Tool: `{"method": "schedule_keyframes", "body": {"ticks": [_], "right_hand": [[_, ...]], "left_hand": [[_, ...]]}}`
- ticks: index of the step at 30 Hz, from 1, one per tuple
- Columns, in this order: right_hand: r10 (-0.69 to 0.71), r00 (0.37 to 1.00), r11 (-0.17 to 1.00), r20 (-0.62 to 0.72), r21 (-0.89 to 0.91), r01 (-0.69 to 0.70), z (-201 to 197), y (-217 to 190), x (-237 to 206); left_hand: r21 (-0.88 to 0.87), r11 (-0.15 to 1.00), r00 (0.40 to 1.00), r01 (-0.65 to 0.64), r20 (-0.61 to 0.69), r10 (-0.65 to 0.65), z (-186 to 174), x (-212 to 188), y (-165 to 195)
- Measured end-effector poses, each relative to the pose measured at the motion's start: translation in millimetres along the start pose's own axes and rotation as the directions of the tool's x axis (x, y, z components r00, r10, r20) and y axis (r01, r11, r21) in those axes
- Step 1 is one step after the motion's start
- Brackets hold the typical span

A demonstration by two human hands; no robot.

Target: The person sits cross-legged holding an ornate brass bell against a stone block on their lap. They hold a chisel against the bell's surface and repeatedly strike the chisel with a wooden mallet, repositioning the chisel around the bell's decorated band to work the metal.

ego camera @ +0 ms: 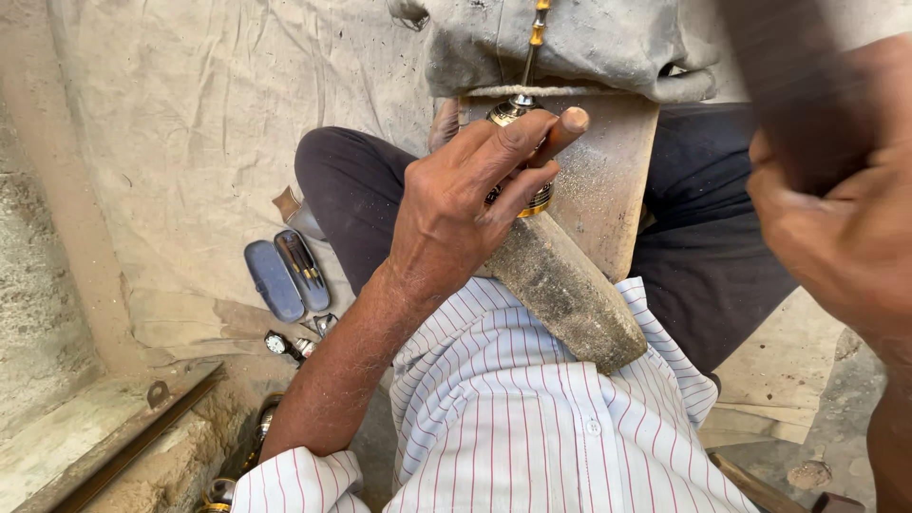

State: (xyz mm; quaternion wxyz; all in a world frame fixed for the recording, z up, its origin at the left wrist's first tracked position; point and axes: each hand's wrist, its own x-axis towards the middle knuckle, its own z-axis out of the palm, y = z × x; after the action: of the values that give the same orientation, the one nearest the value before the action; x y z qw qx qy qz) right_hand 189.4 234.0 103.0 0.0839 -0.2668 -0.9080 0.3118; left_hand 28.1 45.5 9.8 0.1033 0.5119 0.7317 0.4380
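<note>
open blue case (288,274), small tools inside

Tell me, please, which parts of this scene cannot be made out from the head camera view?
- Right hand: motion-blurred and cut by the right edge; what it grips is unreadable.
- Brass piece: mostly hidden under the left hand; its shape is unclear.
- Thin rod: top cut by the upper edge.
- Open blue case: contents too small to identify.
- Wristwatch on the cloth: dial too small to read.
</note>
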Motion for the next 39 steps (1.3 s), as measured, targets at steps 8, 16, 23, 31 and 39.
{"method": "schedule_keyframes", "body": {"ticks": [8,16,23,31,39], "right_hand": [[-0.034,0.996,0.918,0.082,-0.392,0.064,-7,43,-38],[-0.368,0.919,0.452,0.140,-0.837,0.309,8,66,-31],[-0.026,0.999,0.959,-0.021,-0.281,0.019,12,118,-58],[0.091,0.996,0.957,0.020,-0.277,-0.082,5,161,-93],[0.126,0.992,0.961,0.020,-0.251,-0.117,7,187,-102]], "left_hand": [[-0.011,0.999,0.999,-0.033,0.010,0.034,2,2,-4],[-0.011,1.000,0.999,-0.027,0.023,0.027,-1,2,-5],[-0.054,0.998,0.999,-0.039,0.020,0.040,-2,3,-5],[-0.018,0.998,0.997,-0.068,0.029,0.069,2,2,-8],[0.016,0.996,0.996,-0.087,0.018,0.087,6,-2,-14]]}}
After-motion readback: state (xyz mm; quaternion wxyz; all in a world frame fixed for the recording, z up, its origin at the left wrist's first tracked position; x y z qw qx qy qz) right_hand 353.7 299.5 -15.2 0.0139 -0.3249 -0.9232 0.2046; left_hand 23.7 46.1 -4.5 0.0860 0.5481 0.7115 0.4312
